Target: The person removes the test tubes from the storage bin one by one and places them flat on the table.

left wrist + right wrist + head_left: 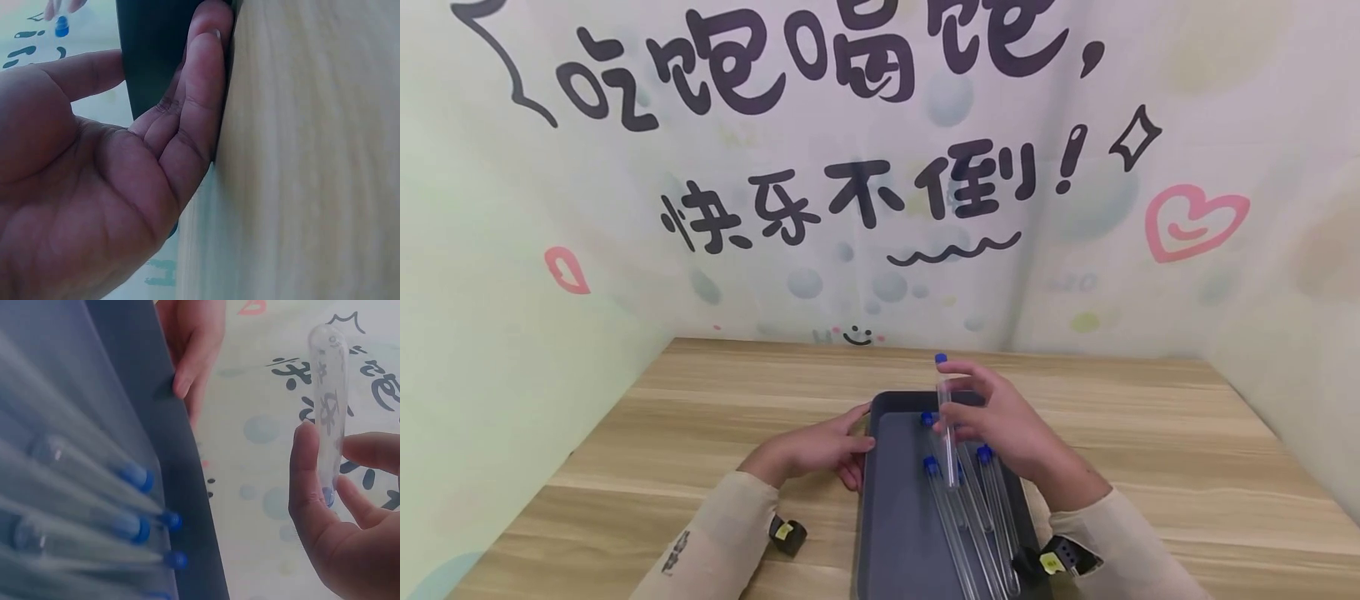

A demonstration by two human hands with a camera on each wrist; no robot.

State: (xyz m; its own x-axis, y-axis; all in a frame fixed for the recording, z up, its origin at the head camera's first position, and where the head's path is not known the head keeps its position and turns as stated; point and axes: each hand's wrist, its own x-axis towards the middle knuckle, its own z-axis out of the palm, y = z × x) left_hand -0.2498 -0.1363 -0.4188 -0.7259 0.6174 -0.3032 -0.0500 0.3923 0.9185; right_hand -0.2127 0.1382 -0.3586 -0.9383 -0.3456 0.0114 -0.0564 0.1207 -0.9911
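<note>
My right hand [1011, 421] pinches a clear test tube [952, 462] between thumb and fingers, over the far part of a dark grey tray [891, 525]. This tube stands nearly upright, its blue cap [941, 358] at the top and its rounded end pointing down. It looks empty in the right wrist view. At the tray's left side, my left hand [820, 450] grips the wall, thumb at the rim and fingers along the outer face [153, 37]. Several more blue-capped test tubes [953, 542] lie in the tray's right half, caps toward the far end, partly overlapping.
The tray stands lengthwise on a wood-grain table [700, 392]. A printed cloth [850, 292] with dark lettering hangs along the table's back edge, and pale walls stand at both sides. Each wrist carries a small black camera [786, 533].
</note>
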